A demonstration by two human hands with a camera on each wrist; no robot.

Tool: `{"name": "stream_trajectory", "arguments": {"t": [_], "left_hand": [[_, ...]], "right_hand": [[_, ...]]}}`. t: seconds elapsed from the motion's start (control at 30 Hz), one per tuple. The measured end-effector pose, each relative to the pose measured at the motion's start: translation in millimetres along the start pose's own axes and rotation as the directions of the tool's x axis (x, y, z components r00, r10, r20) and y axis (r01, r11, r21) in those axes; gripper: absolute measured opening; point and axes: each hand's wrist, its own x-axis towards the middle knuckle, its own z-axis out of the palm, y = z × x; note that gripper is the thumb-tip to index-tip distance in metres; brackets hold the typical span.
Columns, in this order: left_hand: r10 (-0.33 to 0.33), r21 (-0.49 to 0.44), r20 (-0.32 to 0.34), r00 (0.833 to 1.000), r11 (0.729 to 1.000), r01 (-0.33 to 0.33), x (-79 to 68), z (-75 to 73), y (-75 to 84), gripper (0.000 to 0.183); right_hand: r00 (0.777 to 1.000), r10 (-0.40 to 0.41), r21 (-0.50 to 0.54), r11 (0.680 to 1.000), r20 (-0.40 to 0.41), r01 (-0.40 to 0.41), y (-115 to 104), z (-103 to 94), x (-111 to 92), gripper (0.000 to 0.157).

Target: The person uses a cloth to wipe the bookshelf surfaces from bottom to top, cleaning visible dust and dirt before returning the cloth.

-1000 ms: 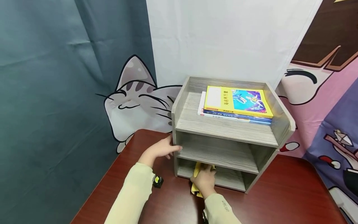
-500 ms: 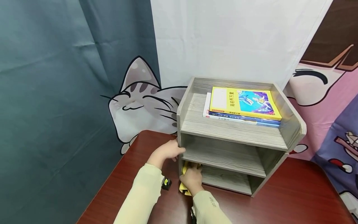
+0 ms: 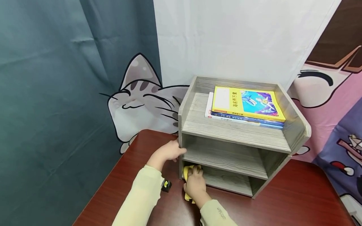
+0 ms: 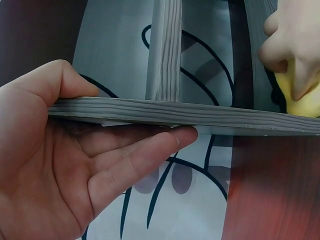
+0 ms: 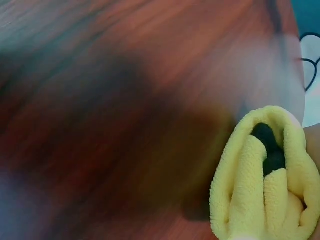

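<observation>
Moved since a second ago: right hand and yellow cloth, from nearer the middle of the bottom compartment to its left end; left hand keeps its place.
Right hand: bent fingers gripping the cloth.
Yellow cloth: bunched in thick folds, partly inside the bottom compartment, partly sticking out past its front edge; something dark shows between the folds, too unclear to name.
Left hand: well up the side panel, thumb on the inner face, fingers on the outer, pinching it.
Hands: apart from each other, the right one lower.
Shelf unit: grey wood grain, upright on a reddish-brown table.
Books: stacked flat on the top shelf, toward the right, a yellow cover uppermost.
Backdrop: white cloth, teal cloth, smiling cat drawing.
</observation>
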Motion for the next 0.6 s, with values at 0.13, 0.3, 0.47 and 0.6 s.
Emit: {"name": "stream_trajectory", "arguments": {"t": [0.13, 0.3, 0.47, 0.6], "left_hand": [[0.004, 0.006, 0.004, 1.0, 1.0, -0.004, -0.7, 0.8, -0.4, 0.053], [-0.002, 0.012, 0.008, 1.0, 1.0, 0.002, 0.2, -0.5, -0.5, 0.054], [-0.005, 0.009, 0.019, 1.0, 1.0, 0.005, 1.5, -1.0, -0.5, 0.054], [-0.009, -0.003, 0.014, 1.0, 1.0, 0.009, 1.2, -1.2, -1.8, 0.054]], "right_hand": [[0.999, 0.042, 0.116, 0.992, 0.021, -0.044, -0.9, -1.5, 12.9, 0.045], [0.983, 0.093, 0.221, 0.967, 0.158, -0.127, 1.2, -3.5, 31.1, 0.031], [0.985, 0.099, 0.353, 0.924, 0.143, -0.144, 3.5, -3.2, 29.5, 0.027], [0.982, 0.153, 0.551, 0.813, 0.107, -0.187, 0.5, -2.1, 24.2, 0.015]]}}
